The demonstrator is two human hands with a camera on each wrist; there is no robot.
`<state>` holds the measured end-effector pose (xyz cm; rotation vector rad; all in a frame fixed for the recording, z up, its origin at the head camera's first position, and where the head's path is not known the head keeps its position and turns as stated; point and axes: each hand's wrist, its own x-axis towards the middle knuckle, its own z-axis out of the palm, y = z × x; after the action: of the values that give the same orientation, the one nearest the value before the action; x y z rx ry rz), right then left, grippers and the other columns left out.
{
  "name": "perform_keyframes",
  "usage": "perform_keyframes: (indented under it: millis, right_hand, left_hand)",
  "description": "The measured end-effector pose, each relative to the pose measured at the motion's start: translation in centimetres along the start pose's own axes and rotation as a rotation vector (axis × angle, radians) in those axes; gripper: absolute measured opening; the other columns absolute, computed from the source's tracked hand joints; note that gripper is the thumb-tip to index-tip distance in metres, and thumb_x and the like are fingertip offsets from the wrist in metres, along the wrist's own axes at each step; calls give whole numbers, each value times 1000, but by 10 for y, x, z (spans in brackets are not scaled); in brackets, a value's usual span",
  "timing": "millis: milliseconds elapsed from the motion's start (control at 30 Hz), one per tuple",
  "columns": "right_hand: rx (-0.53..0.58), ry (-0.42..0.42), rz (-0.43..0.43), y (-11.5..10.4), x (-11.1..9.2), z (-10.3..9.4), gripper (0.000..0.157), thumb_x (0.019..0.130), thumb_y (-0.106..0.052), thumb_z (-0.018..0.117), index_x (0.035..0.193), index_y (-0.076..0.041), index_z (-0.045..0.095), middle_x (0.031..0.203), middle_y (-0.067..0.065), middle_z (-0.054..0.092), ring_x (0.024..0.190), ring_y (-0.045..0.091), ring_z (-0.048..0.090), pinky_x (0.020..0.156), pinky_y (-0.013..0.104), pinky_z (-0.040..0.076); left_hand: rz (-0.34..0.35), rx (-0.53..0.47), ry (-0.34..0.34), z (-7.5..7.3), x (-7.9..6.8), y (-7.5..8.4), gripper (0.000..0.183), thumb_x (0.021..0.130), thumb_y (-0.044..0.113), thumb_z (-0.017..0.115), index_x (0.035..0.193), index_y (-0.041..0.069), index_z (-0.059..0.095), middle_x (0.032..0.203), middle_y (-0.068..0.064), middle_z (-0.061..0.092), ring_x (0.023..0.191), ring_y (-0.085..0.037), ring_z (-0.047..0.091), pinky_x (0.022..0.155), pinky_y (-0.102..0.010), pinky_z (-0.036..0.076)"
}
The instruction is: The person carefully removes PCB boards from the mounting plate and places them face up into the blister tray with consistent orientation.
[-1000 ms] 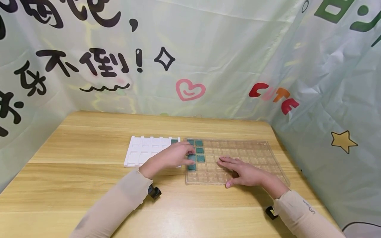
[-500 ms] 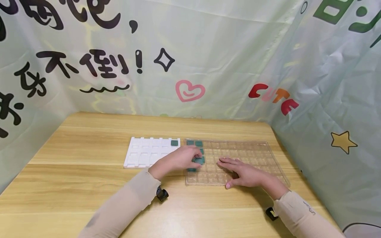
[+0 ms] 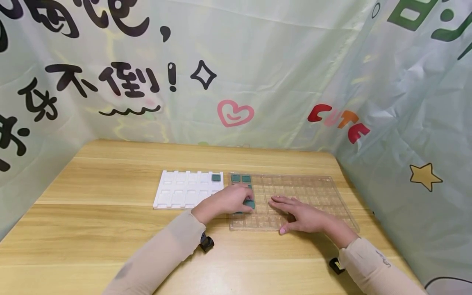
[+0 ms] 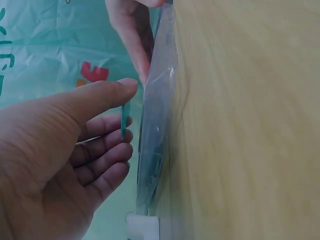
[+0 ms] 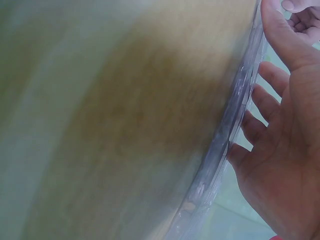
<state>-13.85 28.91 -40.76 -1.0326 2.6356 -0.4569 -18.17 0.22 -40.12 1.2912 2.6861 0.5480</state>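
My left hand (image 3: 230,198) is over the left end of a clear plastic tray (image 3: 271,224) with many small pockets. Between its thumb and fingers it pinches a small green circuit board (image 4: 125,120), which stands edge-on just above the tray in the left wrist view. Two more green circuit boards (image 3: 246,178) lie in the tray's far left corner, and the hand partly covers others there. My right hand (image 3: 304,215) rests on the middle of the tray, its fingers spread and fairly straight. In the right wrist view those fingertips lie along the tray's edge.
A white tray (image 3: 178,189) with shallow square pockets lies left of the clear one, close against it. One green circuit board (image 3: 216,178) sits in its far right pocket. Printed cloth (image 3: 280,82) hangs behind and beside the wooden table (image 3: 92,229).
My left hand has moved right and slightly nearer over the clear tray, uncovering the board in the white tray. My right hand has stayed in place.
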Motion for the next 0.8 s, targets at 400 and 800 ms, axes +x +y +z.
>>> perform_keyframes:
  millis: [400, 800]
  right_hand:
    - [14, -1, -12, -1, 0, -2, 86, 85, -55, 67, 153, -14, 36, 158, 12, 26, 142, 40, 24, 109, 64, 23]
    - [10, -1, -12, 0, 0, -1, 86, 84, -56, 66, 153, -14, 36, 158, 12, 27, 142, 40, 24, 108, 64, 25]
  left_hand:
    - [-37, 22, -69, 2, 4, 5, 27, 88, 36, 74, 102, 14, 69, 95, 6, 60, 83, -7, 53, 77, -24, 48]
    - [-39, 42, -66, 4, 4, 4, 32, 87, 39, 75, 105, 14, 69, 98, 6, 61, 88, -8, 56, 81, -24, 49]
